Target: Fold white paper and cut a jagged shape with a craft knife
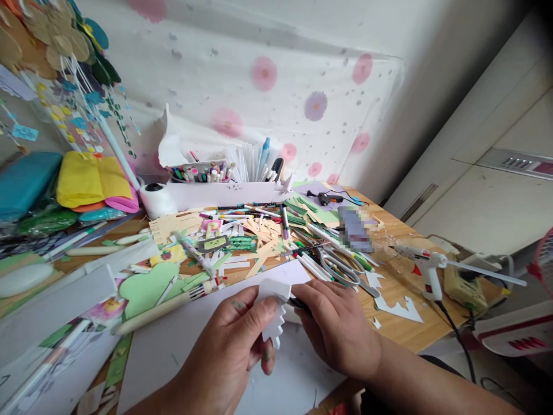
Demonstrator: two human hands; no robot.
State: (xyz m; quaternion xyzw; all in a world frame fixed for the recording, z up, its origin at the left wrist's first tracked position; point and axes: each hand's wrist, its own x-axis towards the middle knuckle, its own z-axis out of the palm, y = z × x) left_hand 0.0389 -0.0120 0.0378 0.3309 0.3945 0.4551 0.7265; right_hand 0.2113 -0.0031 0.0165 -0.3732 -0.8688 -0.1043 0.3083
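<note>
My left hand (235, 331) pinches a small piece of white paper (273, 328) between thumb and fingers. One edge of that piece is cut into zigzag teeth, and its top is bent over. Close beside it, my right hand (334, 323) is closed around a dark tool (299, 303); only a bit of it shows, so its kind is unclear. Both hands are above a large white sheet (173, 357) on the table. Beyond my right hand lies a pair of grey-handled scissors (341, 268).
Markers, paper strips and scraps (259, 233) cover the wooden table (415, 282). A hot glue gun (425, 265) stands at the right, its cord running off the edge. White paper offcuts (400, 308) lie near it. At the back is a box of pens (207, 173).
</note>
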